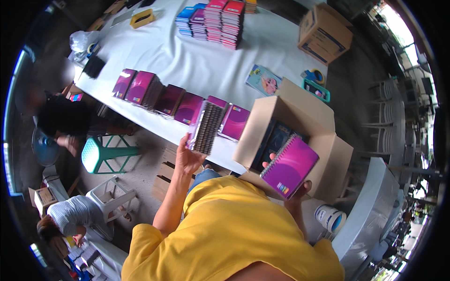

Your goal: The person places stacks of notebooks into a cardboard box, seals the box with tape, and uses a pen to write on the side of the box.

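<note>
My left hand (pixel 188 160) is closed on the near end of a stack of spiral notebooks (pixel 206 126), tilted at the table's front edge with its dark spiral bindings facing up. In my right hand (pixel 300 191) is a purple spiral notebook (pixel 291 165), its cover up; fingertips show at its left edge and the thumb at its lower right. That notebook is over the open cardboard box (pixel 323 107), where dark blue items (pixel 281 136) lie partly hidden. Purple notebook stacks (pixel 143 89) stand in a row along the table edge, beside my left hand.
On the white-covered table (pixel 154 51) stand taller blue, purple and red notebook stacks (pixel 229 23), a picture-covered book (pixel 264 79), a green basket (pixel 316 90) and a closed carton (pixel 325 35). A green stool (pixel 93 154) and two people are at left; a white bucket (pixel 330 218) stands at right.
</note>
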Action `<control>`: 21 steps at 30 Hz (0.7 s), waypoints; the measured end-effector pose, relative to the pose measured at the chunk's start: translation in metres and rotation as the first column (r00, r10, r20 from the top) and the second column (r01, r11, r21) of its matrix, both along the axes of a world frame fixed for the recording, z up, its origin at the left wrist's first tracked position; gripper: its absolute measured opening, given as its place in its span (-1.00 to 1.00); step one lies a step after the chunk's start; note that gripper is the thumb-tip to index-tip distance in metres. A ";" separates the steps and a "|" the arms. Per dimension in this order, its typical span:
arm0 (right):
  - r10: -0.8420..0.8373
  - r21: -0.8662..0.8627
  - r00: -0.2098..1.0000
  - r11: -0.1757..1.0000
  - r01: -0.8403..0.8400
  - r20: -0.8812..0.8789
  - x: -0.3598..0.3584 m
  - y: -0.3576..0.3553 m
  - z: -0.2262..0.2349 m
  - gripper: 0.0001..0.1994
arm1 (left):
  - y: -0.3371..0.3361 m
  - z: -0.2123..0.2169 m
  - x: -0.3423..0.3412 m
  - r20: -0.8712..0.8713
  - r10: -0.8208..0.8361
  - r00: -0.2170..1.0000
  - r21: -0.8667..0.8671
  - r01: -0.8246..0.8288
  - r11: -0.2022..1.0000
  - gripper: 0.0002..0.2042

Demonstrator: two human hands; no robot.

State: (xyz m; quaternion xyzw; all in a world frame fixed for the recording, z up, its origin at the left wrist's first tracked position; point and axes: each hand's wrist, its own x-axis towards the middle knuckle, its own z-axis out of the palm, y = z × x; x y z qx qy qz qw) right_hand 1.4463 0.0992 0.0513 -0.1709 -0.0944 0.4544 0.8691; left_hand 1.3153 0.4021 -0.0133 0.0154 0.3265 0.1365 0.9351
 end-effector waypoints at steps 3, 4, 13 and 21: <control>-0.155 -0.188 0.958 0.976 0.110 -0.243 0.025 -0.058 -0.053 -0.23 | -0.006 -0.006 -0.016 0.062 -0.027 0.998 0.106 0.020 0.994 -0.55; -0.230 -0.256 0.924 0.955 0.152 -0.307 0.037 -0.054 -0.053 -0.29 | -0.007 -0.007 -0.021 0.078 -0.026 0.997 0.125 0.016 0.992 -0.54; 0.475 -0.745 0.696 -0.117 0.657 0.539 0.124 0.046 -0.214 0.00 | -0.030 0.016 -0.045 0.043 0.034 0.999 0.270 -0.045 0.962 -0.56; 0.299 -0.828 0.773 0.233 0.509 0.560 0.106 0.031 -0.168 -0.11 | -0.063 0.037 -0.005 -0.144 0.005 0.990 0.466 0.064 0.882 -0.51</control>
